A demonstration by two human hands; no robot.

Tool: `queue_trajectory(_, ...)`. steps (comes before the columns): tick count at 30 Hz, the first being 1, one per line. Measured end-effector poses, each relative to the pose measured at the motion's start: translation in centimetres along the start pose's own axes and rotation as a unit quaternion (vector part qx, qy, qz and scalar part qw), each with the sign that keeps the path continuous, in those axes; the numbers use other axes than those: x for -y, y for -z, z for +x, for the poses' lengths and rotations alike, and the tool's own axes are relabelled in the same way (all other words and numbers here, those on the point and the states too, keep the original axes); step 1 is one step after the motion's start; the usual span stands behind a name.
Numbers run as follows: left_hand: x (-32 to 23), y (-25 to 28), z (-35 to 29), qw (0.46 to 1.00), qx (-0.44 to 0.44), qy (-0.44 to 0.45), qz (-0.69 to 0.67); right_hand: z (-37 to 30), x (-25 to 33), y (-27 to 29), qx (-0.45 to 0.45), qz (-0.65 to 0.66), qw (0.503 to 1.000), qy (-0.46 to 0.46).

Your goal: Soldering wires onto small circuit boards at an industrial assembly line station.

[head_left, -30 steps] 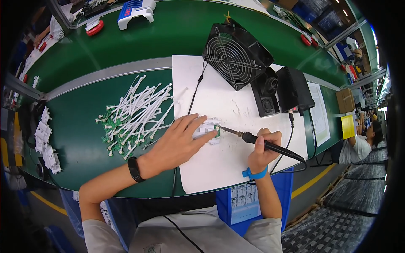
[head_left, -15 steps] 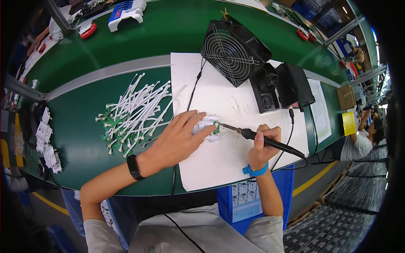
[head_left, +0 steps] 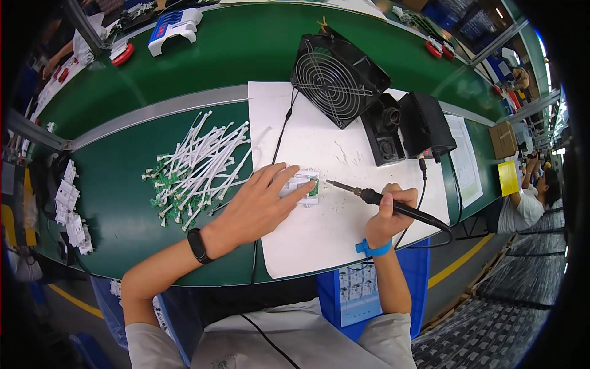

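Note:
On the white sheet lies a small white plastic housing [head_left: 299,178] with a green circuit board [head_left: 314,186] at its right end. My left hand [head_left: 258,200] holds it against the sheet, one digit reaching onto the board and the other fingers along its far side. Part of the housing is hidden under that hand. In a closed grip, my right hand [head_left: 391,212] has a soldering iron [head_left: 375,198] by its black handle. Its tip points left at the board, a short gap away from it.
Left of the sheet lies a pile of white cable bundles with green boards [head_left: 193,169]. More white housings [head_left: 70,203] line the left edge. Behind the sheet stand a black fan [head_left: 332,80], a black iron holder [head_left: 384,132] and a black soldering station [head_left: 427,126]. A person [head_left: 522,209] sits far right.
The soldering iron has drawn back to the right, its tip leaving the board. My left hand stays on the housing. The whole view has shifted slightly.

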State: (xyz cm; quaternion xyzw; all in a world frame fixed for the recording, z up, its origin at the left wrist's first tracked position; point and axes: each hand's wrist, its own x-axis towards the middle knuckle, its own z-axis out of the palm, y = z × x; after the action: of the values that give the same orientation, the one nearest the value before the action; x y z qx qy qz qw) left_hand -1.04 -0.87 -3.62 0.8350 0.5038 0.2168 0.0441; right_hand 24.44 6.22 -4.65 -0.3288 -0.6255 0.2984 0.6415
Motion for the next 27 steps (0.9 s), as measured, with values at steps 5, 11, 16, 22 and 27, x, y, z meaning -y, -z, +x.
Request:
queue_trajectory(5, 0.3, 0.4, 0.3, 0.999, 0.020, 0.003, 0.027, -0.5, 0.0, 0.5, 0.029, 0.031, 0.999, -0.006)
queue_trajectory(11, 1.6, 1.2, 1.1, 0.998, 0.053, -0.002, -0.024, -0.8, -0.4, 0.8, 0.070, 0.061, 0.995, -0.022)
queue_trajectory(16, 1.6, 1.4, 1.3, 0.998, 0.062, 0.003, -0.030, -0.6, -0.3, 0.5, 0.087, 0.069, 0.993, -0.031)
queue_trajectory(22, 1.3, 1.6, 1.5, 0.995, 0.071, 0.017, -0.061, -0.5, -0.3, 0.7, 0.102, 0.071, 0.992, -0.028)
queue_trajectory(27, 1.1, 1.6, 1.5, 0.996, 0.070, 0.021, -0.059, -0.5, -0.2, 0.6, 0.116, 0.076, 0.990, -0.037)
